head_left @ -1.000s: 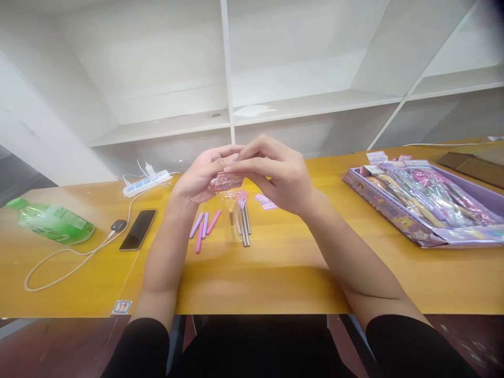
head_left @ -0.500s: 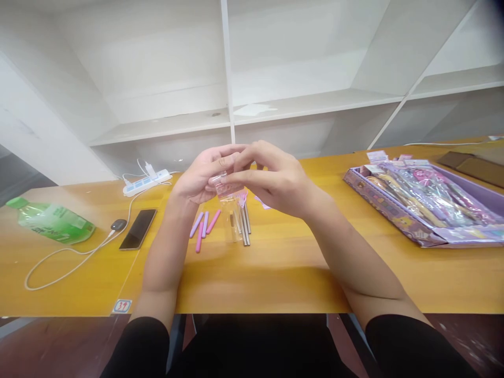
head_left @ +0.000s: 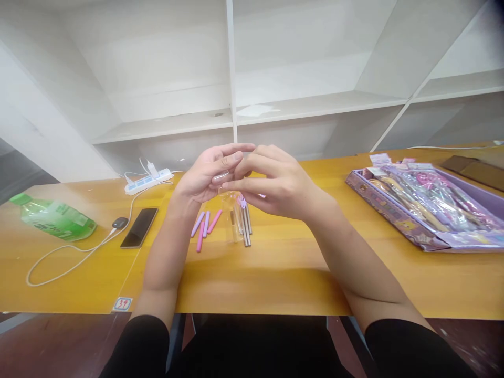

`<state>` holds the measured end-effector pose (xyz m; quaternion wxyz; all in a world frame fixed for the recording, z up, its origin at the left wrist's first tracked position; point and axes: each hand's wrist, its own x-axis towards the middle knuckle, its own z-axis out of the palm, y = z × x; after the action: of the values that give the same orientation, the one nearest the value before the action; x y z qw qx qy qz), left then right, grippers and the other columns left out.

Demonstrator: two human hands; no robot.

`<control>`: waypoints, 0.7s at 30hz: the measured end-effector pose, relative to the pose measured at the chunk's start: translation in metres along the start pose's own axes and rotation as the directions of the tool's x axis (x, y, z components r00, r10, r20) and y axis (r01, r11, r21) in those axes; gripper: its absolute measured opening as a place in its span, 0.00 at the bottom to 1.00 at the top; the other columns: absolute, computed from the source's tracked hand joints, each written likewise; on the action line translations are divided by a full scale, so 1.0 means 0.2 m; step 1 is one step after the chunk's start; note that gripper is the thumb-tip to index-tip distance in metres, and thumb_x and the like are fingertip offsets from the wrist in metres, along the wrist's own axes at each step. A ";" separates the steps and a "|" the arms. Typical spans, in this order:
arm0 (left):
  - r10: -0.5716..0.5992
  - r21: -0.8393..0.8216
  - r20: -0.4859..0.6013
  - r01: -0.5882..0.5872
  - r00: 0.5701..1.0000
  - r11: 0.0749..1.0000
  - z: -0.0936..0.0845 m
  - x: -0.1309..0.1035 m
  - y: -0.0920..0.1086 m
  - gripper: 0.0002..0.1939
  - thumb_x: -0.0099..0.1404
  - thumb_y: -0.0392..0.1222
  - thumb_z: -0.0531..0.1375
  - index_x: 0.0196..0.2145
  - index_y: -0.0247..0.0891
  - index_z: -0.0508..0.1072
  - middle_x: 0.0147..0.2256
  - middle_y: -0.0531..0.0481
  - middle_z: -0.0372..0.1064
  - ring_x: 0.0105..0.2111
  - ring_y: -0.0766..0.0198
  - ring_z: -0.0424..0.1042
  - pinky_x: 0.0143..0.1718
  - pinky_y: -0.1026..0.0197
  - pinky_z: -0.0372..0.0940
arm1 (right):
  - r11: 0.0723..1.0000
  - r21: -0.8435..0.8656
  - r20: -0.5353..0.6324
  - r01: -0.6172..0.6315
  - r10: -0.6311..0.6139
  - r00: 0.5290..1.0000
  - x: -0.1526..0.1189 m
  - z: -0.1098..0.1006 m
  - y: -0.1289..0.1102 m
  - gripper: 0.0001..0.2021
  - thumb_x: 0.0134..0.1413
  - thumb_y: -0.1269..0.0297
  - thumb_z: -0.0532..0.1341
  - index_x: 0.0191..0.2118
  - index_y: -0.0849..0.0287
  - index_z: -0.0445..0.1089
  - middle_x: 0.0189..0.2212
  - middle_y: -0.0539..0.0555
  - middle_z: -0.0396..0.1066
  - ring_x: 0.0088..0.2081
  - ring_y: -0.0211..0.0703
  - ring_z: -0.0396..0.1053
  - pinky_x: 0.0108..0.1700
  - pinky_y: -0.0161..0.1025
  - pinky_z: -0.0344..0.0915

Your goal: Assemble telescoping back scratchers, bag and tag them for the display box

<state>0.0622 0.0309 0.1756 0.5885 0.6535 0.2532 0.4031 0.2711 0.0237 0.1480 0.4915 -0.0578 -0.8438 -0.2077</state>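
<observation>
My left hand (head_left: 210,170) and my right hand (head_left: 277,181) meet above the middle of the table. Between their fingers is a small piece of clear plastic (head_left: 221,178), mostly hidden. Below them lie several pink and purple sticks (head_left: 205,224). Right of these, a clear plastic sleeve (head_left: 232,226) rests beside several metal-handled pieces (head_left: 245,226) with pink and purple tops, partly covered by my right hand.
On the left are a green bottle (head_left: 57,218), a black phone (head_left: 139,228), a cable with a small black device (head_left: 119,223) and a power strip (head_left: 147,181). A purple box (head_left: 397,212) of wrapped items stands right. White shelving (head_left: 315,107) rises behind.
The fingers of my right hand have curled and shifted over the plastic piece. Its pink printed part, visible before, is now hidden.
</observation>
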 end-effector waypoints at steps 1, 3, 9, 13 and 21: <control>0.005 0.008 -0.002 -0.005 1.000 1.000 0.00 0.00 0.00 0.34 0.60 0.61 0.79 0.56 0.39 0.81 0.19 0.64 0.47 0.16 0.75 0.43 0.17 0.66 0.51 | 1.000 -0.010 0.008 -0.002 0.002 1.000 0.00 0.00 0.00 0.16 0.72 0.72 0.64 0.57 0.42 0.76 0.42 0.49 0.78 0.47 0.45 0.75 0.45 0.46 0.67; 0.016 0.022 -0.005 -0.016 1.000 1.000 0.00 0.01 0.00 0.34 0.59 0.62 0.79 0.55 0.39 0.80 0.19 0.64 0.47 0.16 0.75 0.43 0.17 0.66 0.50 | 1.000 -0.018 0.016 0.001 -0.001 1.000 0.00 0.00 0.00 0.17 0.72 0.73 0.64 0.57 0.42 0.76 0.42 0.49 0.78 0.48 0.46 0.75 0.46 0.46 0.67; 0.073 0.108 -0.002 -0.072 0.997 0.991 -0.04 0.01 -0.02 0.30 0.63 0.64 0.76 0.54 0.42 0.81 0.20 0.61 0.54 0.16 0.73 0.48 0.19 0.62 0.54 | 0.995 0.081 -0.007 -0.058 0.058 0.998 0.00 -0.01 0.02 0.14 0.73 0.72 0.63 0.55 0.45 0.76 0.46 0.52 0.77 0.50 0.45 0.75 0.50 0.47 0.71; 0.123 0.165 -0.038 -0.115 0.992 0.980 -0.07 0.01 -0.01 0.25 0.64 0.60 0.77 0.51 0.44 0.83 0.25 0.57 0.63 0.18 0.73 0.51 0.19 0.63 0.50 | 0.883 0.339 -0.008 -0.324 0.347 0.938 -0.01 0.00 0.05 0.14 0.69 0.59 0.72 0.53 0.51 0.72 0.46 0.54 0.76 0.46 0.45 0.75 0.48 0.45 0.73; 0.233 0.276 -0.118 -0.193 0.965 0.942 -0.09 0.01 0.00 0.30 0.61 0.65 0.78 0.52 0.45 0.81 0.26 0.57 0.63 0.19 0.71 0.56 0.18 0.62 0.49 | 0.281 0.682 0.450 -0.676 0.567 0.690 -0.02 0.06 0.05 0.31 0.60 0.53 0.77 0.60 0.53 0.63 0.36 0.47 0.78 0.39 0.42 0.79 0.43 0.40 0.74</control>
<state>0.0490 0.0431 0.1769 0.4293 0.7173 0.2751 0.4750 0.2663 0.0392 0.1417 0.4491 -0.1628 -0.7749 0.4138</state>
